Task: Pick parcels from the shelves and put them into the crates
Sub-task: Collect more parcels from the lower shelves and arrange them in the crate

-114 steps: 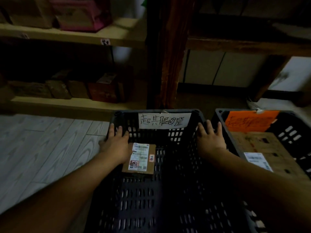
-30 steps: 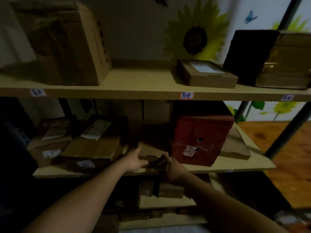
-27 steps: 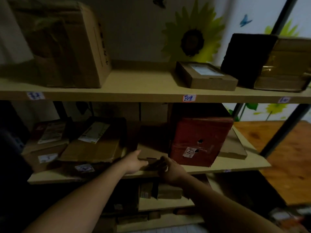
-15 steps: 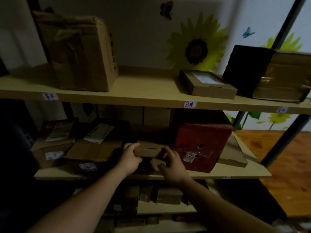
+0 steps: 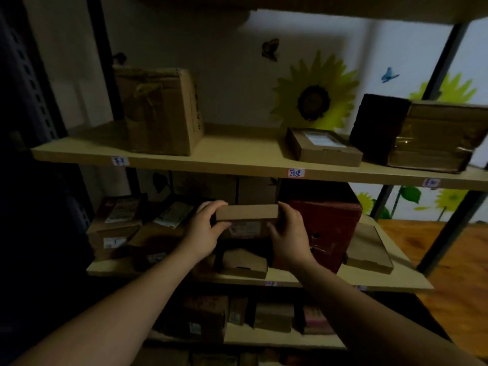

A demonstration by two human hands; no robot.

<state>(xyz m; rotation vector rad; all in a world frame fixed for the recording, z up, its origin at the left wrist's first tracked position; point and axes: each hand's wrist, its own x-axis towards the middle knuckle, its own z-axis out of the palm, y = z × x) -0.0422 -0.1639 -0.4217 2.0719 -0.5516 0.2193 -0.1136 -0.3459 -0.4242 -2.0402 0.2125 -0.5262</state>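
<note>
I see small parcel (image 5: 248, 212) now lifted off middle shelf (image 5: 396, 282); 1 s ago it lay there. Left hand (image 5: 203, 233), right hand (image 5: 287, 239): fingers curled round its 2 ends. Pick seems done; carry to crates remains.

Small flat brown cardboard parcel (image 5: 247, 212) above the middle wooden shelf board (image 5: 396, 282), clear of it; left hand (image 5: 200, 233) grips it at its 9 o'clock, right hand (image 5: 289, 239) at its 3. Low brown cardboard box (image 5: 243, 262) on that board at the parcel's 6. Tall red cardboard box (image 5: 327, 228) at its 3, behind the right hand. Large brown cardboard carton (image 5: 161, 112) on the upper wooden shelf board (image 5: 237, 165), at 11.
</note>
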